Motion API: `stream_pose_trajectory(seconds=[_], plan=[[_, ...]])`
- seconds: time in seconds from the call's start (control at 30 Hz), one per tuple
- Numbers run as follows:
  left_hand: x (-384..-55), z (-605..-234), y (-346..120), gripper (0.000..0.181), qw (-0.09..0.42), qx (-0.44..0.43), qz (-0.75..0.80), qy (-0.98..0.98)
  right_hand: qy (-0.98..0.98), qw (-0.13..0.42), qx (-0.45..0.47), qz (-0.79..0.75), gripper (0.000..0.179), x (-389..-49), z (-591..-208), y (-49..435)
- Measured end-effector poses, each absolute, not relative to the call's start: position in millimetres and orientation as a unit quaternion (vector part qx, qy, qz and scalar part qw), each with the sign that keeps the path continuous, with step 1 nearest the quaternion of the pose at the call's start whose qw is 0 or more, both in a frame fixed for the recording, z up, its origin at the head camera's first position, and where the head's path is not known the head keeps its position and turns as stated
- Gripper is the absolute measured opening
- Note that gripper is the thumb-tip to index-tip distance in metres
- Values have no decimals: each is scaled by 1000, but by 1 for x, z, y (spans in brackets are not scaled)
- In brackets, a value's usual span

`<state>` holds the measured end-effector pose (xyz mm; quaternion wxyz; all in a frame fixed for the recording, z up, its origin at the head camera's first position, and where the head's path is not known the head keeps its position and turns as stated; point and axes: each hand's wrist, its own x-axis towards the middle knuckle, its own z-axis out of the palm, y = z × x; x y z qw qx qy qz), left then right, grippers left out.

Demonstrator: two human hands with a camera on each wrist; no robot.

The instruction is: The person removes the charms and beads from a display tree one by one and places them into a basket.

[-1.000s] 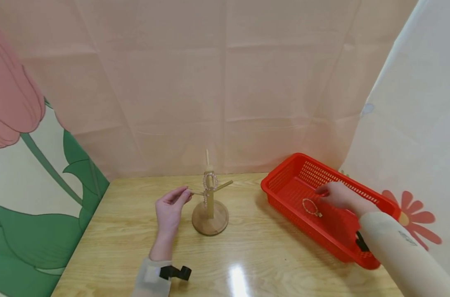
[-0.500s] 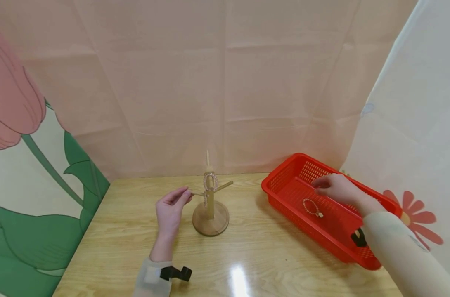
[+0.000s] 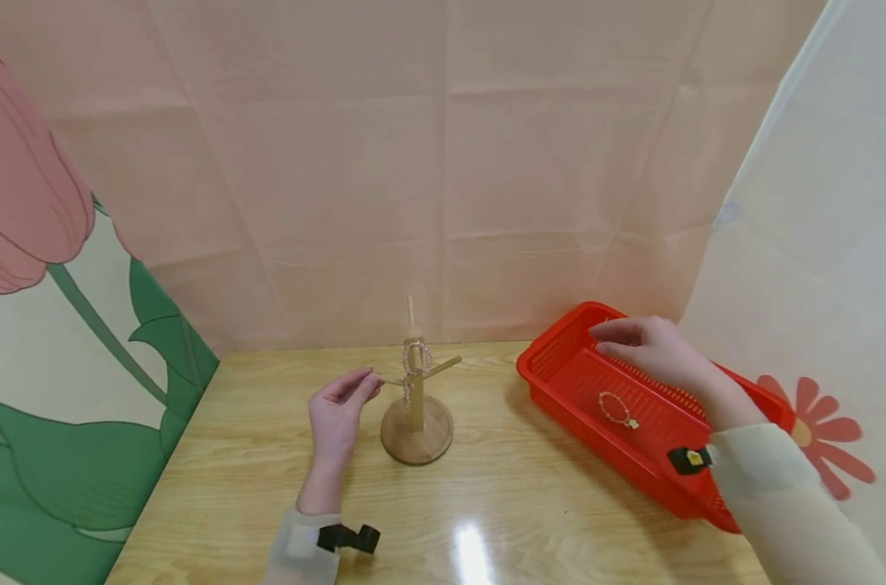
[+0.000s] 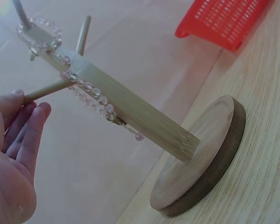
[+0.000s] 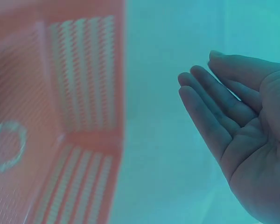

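Wooden stand (image 3: pixel 417 408), upright on the table (image 3: pixel 253 455) before the onlooker, with two beaded bracelets (image 4: pixel 102 100) hung on it. The left hand (image 3: pixel 338 410) pinches one peg (image 4: pixel 49 89) between thumb and fingers. The right hand (image 3: pixel 651 348), released, fingers extended, is held above the red basket (image 3: pixel 582 428); a third bracelet (image 3: pixel 606 415) lies on the basket's floor.

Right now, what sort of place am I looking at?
Probably a tabletop work area set up against hung backdrops, though the wider room isn't visible: there's a wood-grain table, creased pinkish sheeting behind it, and a flower-printed panel on the left.
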<state>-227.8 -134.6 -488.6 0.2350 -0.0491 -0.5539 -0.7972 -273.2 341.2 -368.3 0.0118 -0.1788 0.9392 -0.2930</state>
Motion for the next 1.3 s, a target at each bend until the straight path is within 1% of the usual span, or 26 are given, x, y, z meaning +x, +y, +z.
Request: stream_pose_trajectory(seconds=[0.1, 0.2, 0.3, 0.37, 0.47, 0.7, 0.8, 1.13, 1.3], plan=[[-229, -490, -134, 26, 232, -48, -800, -551, 938, 6, -171, -302, 42, -269, -358, 328], [-229, -490, -134, 27, 229, -46, -800, -553, 933, 20, -155, -326, 43, -264, -352, 315], [-228, -490, -134, 25, 229, -46, -798, -556, 927, 21, -167, -336, 38, -261, -349, 300], [-228, -489, -135, 24, 231, -45, -797, -556, 923, 9, -183, -339, 34, -260, -349, 291], [-227, -489, -135, 23, 234, -42, -796, -557, 912, -5, -206, -356, 30, -257, -350, 275], [-227, -488, -135, 22, 234, -43, -797, -555, 876, 7, -220, -428, 29, -251, -355, 239], [-227, -488, -134, 23, 234, -44, -797, -555, 865, 3, -225, -448, 28, -250, -358, 224], [-229, -489, -124, 22, 227, -48, -797, -557, 845, -18, -239, -478, 27, -245, -371, 190], [-230, -488, -120, 22, 222, -47, -795, -562, 831, -45, -248, -496, 24, -243, -378, 175]])
